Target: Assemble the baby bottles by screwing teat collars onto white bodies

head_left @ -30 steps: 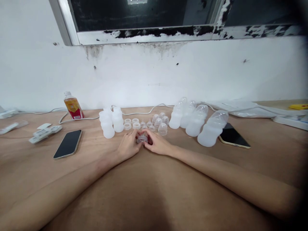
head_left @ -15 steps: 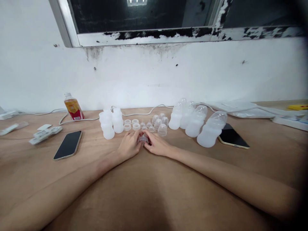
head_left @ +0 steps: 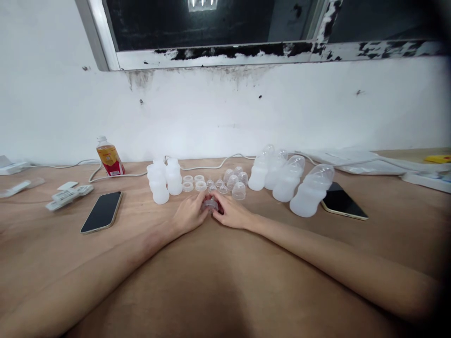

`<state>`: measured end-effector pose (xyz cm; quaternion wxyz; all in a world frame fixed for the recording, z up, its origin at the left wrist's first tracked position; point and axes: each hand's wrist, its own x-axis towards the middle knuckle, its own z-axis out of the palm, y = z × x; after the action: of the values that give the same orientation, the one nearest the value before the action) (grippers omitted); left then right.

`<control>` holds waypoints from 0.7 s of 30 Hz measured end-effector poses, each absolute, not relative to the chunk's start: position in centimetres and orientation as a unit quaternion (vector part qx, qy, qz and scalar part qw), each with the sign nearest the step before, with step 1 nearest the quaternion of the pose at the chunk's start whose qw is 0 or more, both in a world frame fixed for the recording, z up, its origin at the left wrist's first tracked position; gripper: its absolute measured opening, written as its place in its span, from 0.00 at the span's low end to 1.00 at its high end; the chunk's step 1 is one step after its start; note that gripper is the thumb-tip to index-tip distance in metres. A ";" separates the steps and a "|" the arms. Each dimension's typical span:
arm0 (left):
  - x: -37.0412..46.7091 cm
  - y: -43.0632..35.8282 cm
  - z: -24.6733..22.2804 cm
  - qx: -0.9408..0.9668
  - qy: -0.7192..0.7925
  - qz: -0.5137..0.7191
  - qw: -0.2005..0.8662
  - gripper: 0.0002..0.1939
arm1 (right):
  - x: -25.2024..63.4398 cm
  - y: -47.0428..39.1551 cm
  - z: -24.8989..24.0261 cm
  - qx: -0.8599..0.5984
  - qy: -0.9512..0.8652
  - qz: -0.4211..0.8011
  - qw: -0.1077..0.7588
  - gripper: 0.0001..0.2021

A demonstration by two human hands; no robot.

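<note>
Between both hands is a small translucent ring-shaped piece (head_left: 210,204), low over the wooden table. My left hand (head_left: 190,212) grips it from the left and my right hand (head_left: 230,211) from the right, fingers bent around its sides. Just beyond the fingers lie several white rings (head_left: 200,186), several small clear nipples (head_left: 223,188) and several clear domed caps (head_left: 238,190). Frosted bottles without caps (head_left: 160,188) stand to the left of these. On the right are several frosted bottles with clear domed caps (head_left: 286,180).
A phone (head_left: 101,212) lies at left near white packets (head_left: 65,197) and a drink bottle (head_left: 110,157). Behind the right-hand bottles rests another dark device (head_left: 343,201). A white cable (head_left: 211,167) runs along the wall, with plastic bags (head_left: 352,159) at back right.
The whole view has shifted slightly. Both hands stay around the translucent piece, which shows a little more between the fingers.
</note>
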<state>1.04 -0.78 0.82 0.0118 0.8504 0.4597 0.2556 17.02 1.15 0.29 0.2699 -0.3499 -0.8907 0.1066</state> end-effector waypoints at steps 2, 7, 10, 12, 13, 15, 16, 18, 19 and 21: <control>1.0 -0.8 0.8 0.857 0.450 0.253 0.012 0.10 | 17.1 1.2 0.3 -0.350 -0.891 0.104 0.269 0.15; 1.0 -0.8 0.7 0.861 0.445 0.248 0.004 0.11 | 17.1 1.3 0.1 -0.353 -0.889 0.108 0.270 0.15; 1.1 -0.8 0.7 0.858 0.452 0.244 -0.008 0.11 | 17.0 1.4 0.0 -0.357 -0.888 0.108 0.270 0.14; 1.2 -0.9 0.7 0.857 0.456 0.239 -0.015 0.13 | 17.0 1.4 0.0 -0.360 -0.886 0.106 0.272 0.14; 1.2 -0.9 0.7 0.857 0.458 0.237 -0.017 0.13 | 17.0 1.4 -0.1 -0.360 -0.885 0.105 0.275 0.14; 1.2 -0.9 0.7 0.857 0.457 0.235 -0.020 0.14 | 17.0 1.4 0.0 -0.357 -0.884 0.107 0.281 0.14; 1.2 -0.9 0.7 0.858 0.456 0.236 -0.020 0.14 | 17.0 1.3 0.0 -0.356 -0.884 0.108 0.283 0.14; 1.2 -0.9 0.7 0.856 0.457 0.238 -0.021 0.13 | 17.0 1.3 0.1 -0.352 -0.884 0.110 0.287 0.14; 1.1 -0.9 0.7 0.854 0.460 0.241 -0.021 0.12 | 17.0 1.3 0.2 -0.349 -0.884 0.110 0.290 0.15; 1.1 -0.9 0.8 0.850 0.464 0.249 -0.022 0.11 | 17.0 1.1 0.3 -0.343 -0.883 0.109 0.302 0.15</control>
<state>1.11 -0.94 0.82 -0.0222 0.8497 0.4645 0.2487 17.02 1.10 0.34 0.3016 -0.3429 -0.8830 0.1086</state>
